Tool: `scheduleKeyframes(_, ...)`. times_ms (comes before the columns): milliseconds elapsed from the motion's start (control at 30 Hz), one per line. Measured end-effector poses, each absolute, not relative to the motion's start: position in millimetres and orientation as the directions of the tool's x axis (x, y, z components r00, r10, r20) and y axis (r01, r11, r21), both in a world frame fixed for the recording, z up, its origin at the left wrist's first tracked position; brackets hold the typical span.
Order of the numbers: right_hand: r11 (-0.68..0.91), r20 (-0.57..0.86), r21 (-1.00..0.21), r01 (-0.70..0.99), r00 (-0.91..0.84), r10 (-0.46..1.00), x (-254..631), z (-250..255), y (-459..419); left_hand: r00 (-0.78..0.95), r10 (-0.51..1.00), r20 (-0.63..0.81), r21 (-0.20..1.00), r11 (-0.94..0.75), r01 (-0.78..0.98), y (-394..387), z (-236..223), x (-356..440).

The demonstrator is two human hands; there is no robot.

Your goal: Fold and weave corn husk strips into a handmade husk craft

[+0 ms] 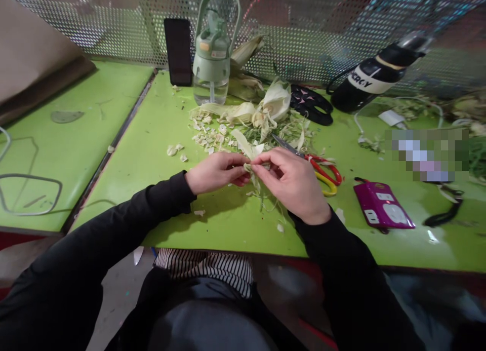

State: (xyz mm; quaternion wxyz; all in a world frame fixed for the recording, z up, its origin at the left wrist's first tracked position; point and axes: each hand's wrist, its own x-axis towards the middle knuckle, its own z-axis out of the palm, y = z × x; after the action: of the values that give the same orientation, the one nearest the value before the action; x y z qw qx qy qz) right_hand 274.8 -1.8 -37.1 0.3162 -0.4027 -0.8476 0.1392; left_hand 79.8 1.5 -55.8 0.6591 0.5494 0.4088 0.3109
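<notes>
My left hand (pixel 220 172) and my right hand (pixel 290 181) meet above the green table, both with fingers pinched together. Between their fingertips is a pale strip of corn husk (pixel 245 144), its upper end standing up and thin shreds hanging below. Just beyond lies a heap of cut husk pieces (pixel 216 134) with larger corn husks (pixel 273 105) on top. Scissors (pixel 325 169) with red and yellow handles lie beside my right hand, their blades pointing into the heap and partly covered by that hand.
A green water bottle (pixel 211 62) and a dark phone (pixel 178 52) stand at the back near a perforated metal screen (pixel 125 27). To the right are a leaning black bottle (pixel 374 75), a black palette-shaped piece (pixel 312 105), a charger (pixel 393 119) and a purple case (pixel 383 206). Brown paper (pixel 34 47) lies left.
</notes>
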Motion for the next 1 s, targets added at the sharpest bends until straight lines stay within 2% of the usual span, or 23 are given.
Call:
scheduleKeyframes(333,0.755,0.369,-0.395,0.524,-0.662,0.652,280.2,-36.8,3.5,0.487,0.832,-0.265,0.953,0.304,0.0,1.3,-53.3,81.1)
scheduleKeyframes(567,0.682,0.373,-0.518,0.516,-0.581,0.724,278.3,-32.4,0.8,0.424,0.854,-0.302,0.931,0.36,-0.063,0.4,-54.5,80.8)
scheduleKeyframes(667,0.663,0.387,-0.532,0.527,-0.545,0.744,280.5,-29.3,1.2,0.42,0.856,-0.3,0.919,0.377,-0.112,-0.2,-54.3,80.7)
scheduleKeyframes(867,0.759,0.41,-0.431,0.487,-0.644,0.646,287.0,-31.0,6.6,0.475,0.841,-0.259,0.927,0.354,-0.121,0.1,-51.7,78.9)
scheduleKeyframes(1000,0.796,0.419,-0.41,0.445,-0.684,0.598,289.7,-33.0,8.8,0.477,0.827,-0.297,0.92,0.382,-0.09,-0.3,-50.5,78.4)
